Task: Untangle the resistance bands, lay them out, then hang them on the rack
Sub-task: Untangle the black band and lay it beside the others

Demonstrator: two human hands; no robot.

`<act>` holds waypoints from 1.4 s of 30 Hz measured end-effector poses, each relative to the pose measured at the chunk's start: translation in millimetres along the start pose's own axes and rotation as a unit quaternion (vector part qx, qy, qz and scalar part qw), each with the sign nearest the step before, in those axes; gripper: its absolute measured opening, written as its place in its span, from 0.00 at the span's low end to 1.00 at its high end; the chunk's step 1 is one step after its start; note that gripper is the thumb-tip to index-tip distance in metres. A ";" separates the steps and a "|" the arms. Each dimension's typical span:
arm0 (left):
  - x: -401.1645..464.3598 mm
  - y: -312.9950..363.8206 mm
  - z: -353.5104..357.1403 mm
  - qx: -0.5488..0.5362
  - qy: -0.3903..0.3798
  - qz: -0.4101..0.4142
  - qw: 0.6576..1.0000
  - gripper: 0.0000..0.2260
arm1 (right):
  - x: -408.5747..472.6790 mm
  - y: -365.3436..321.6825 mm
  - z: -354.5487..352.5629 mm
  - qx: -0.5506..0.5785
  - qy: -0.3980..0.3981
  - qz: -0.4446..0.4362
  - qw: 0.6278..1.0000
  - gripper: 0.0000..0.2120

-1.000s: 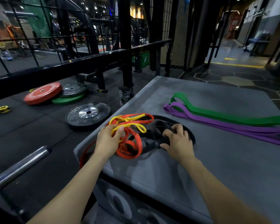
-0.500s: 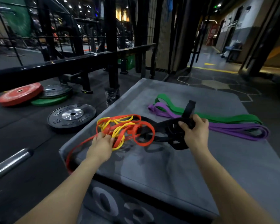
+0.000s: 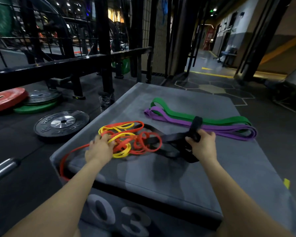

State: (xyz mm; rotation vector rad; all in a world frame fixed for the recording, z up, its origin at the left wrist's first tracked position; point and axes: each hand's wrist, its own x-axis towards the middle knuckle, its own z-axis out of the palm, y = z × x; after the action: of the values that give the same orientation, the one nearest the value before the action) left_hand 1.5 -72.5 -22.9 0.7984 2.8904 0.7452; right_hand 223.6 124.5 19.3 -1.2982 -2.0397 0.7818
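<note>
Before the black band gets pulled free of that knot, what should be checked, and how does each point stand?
1. Right hand grips the black band: ok.
2. Left hand rests on the red and yellow tangle to pin it: ok; grip unclear.
3. Black band clear of the red loops: not ok, it threads through them.
4. Green band and purple band laid out apart from the knot: ok.
5. Red band fully on the grey box: not ok, a loop droops over its edge.
</note>
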 end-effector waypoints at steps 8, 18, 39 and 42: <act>-13.2 37.3 -2.7 -0.139 0.108 0.282 0.943 0.07 | -15.5 -17.4 13.3 -0.191 -0.014 -0.230 0.954 0.27; -27.0 53.5 14.5 -0.068 0.016 0.102 0.992 0.33 | -14.1 -26.5 67.1 -0.235 -0.117 -0.379 0.887 0.25; -11.2 85.3 -0.8 -0.306 0.026 0.299 0.903 0.12 | 9.0 -37.2 47.5 0.105 -0.003 -0.366 0.925 0.14; -10.3 88.5 3.4 -0.341 -0.018 0.274 0.899 0.13 | 7.5 -37.5 48.0 0.108 -0.024 -0.371 0.922 0.14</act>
State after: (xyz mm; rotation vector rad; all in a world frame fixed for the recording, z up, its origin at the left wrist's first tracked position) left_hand 52.6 -9.8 14.4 1.4642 2.0774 1.6266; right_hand 163.9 110.5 17.0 -0.3171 -2.1682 0.6436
